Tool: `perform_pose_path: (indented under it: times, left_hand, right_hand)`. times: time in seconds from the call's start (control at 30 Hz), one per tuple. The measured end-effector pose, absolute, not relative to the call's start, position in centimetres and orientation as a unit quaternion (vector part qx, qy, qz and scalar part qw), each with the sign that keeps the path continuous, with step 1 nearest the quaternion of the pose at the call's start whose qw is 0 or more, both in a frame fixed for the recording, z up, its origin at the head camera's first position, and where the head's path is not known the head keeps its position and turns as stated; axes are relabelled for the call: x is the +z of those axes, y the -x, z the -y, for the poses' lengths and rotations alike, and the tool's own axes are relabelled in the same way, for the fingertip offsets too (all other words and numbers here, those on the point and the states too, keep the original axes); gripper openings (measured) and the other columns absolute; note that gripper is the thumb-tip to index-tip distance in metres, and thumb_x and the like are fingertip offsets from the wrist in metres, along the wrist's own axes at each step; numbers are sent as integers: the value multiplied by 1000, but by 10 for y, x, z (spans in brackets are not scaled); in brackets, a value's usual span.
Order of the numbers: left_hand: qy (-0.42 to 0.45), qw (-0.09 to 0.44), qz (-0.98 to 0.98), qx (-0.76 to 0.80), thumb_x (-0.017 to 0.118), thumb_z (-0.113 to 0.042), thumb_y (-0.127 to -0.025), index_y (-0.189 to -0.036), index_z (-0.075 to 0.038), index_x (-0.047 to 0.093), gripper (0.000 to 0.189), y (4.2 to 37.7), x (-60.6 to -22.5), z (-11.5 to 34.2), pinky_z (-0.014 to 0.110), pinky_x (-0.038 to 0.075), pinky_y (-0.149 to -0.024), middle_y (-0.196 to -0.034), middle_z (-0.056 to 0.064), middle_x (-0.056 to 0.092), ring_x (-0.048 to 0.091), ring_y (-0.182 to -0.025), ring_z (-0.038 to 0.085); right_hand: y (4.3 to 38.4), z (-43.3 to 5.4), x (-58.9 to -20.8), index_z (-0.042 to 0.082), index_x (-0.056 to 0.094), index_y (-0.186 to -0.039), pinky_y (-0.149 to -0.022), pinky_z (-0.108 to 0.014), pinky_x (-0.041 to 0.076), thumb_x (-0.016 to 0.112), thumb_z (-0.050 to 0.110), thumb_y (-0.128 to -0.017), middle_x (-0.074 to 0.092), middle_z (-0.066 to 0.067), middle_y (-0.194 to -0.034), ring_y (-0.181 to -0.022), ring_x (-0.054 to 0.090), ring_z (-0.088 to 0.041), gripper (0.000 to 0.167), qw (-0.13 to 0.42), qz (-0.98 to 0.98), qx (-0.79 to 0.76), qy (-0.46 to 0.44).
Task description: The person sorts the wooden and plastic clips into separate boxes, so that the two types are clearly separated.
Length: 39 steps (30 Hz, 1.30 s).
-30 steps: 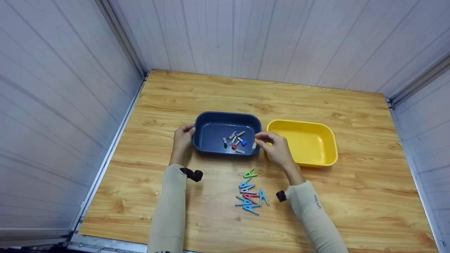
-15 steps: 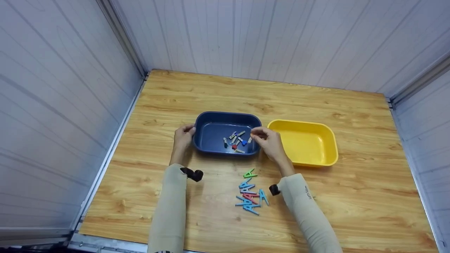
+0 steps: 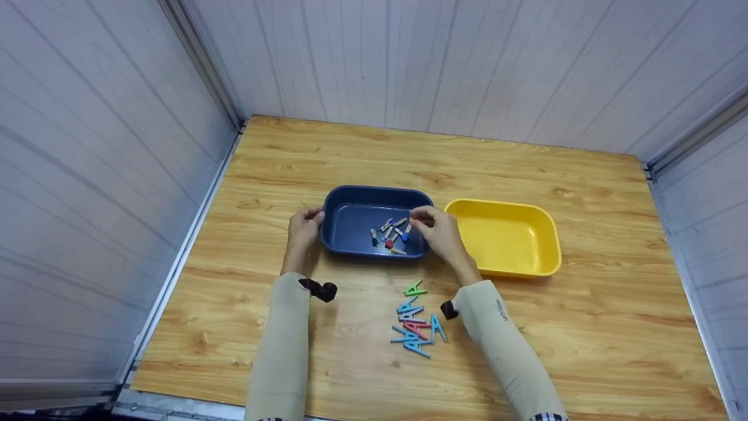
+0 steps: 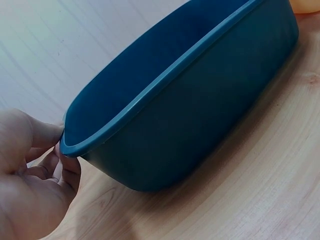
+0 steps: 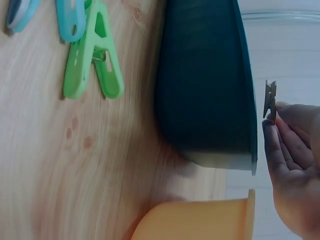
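Observation:
My left hand (image 3: 302, 231) grips the left rim of a dark blue tub (image 3: 352, 225), thumb and curled fingers at its corner in the left wrist view. Above the tub's right side, my right hand (image 3: 441, 231) pinches a small wooden clothespin (image 5: 270, 97) between thumb and fingertips. In the right wrist view that clothespin stands higher than the tub's rim. Several small wooden clothespins (image 3: 399, 222), some with blue, red or dark decorations, lie in a loose heap on the tub's floor, right of its middle.
A yellow tub (image 3: 514, 248) with nothing in it stands just right of the blue one. In front, on the wooden table (image 3: 613, 304), lie a green plastic clothespin (image 3: 415, 289) and a pile of blue and red plastic clothespins (image 3: 416, 345). Pale panel walls (image 3: 374, 64) enclose the table.
My right hand has moved left, from the blue tub's right rim to over its inside near the heap, carrying the clothespin. The left hand has stayed at the rim.

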<state>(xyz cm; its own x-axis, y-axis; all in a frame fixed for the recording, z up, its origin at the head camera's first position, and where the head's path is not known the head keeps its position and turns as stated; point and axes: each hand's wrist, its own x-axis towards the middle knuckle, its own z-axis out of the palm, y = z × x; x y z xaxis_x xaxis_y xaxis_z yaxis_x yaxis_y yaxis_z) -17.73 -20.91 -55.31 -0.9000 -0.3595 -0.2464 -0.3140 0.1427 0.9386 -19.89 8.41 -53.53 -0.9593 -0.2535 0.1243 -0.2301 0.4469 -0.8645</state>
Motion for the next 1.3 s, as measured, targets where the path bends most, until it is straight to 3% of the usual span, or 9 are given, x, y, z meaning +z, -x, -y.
perform_pose_path:
  times: [0.33, 0.8, 1.3]
  left_hand:
    - [-220, 14, 757, -615, 54, -7, -96, -119, 6, 61, 28, 177, -552, 209, 30, 43, -90, -117, 20, 61, 54, -105, 24]
    - [-230, 10, 737, -635, 53, -7, -96, -120, 7, 60, 28, 177, -553, 208, 29, 43, -91, -115, 19, 59, 53, -104, 23]
    - [-226, 12, 744, -628, 53, -7, -96, -120, 7, 60, 28, 177, -554, 210, 29, 44, -91, -115, 19, 61, 54, -104, 23]
  right_hand:
    - [203, -73, -538, 0, 69, -106, -84, -34, 54, 66, 9, -89, 71, -9, -100, -91, 65, -20, 19, 32, -862, -486, 143]
    - [204, -63, -539, 5, 68, -107, -81, -31, 55, 62, 11, -92, 69, -9, -101, -88, 65, -18, 17, 61, -855, -498, 134]
    - [203, -74, -539, 0, 69, -106, -81, -32, 55, 64, 9, -91, 70, -11, -101, -90, 66, -19, 18, 31, -853, -497, 155]
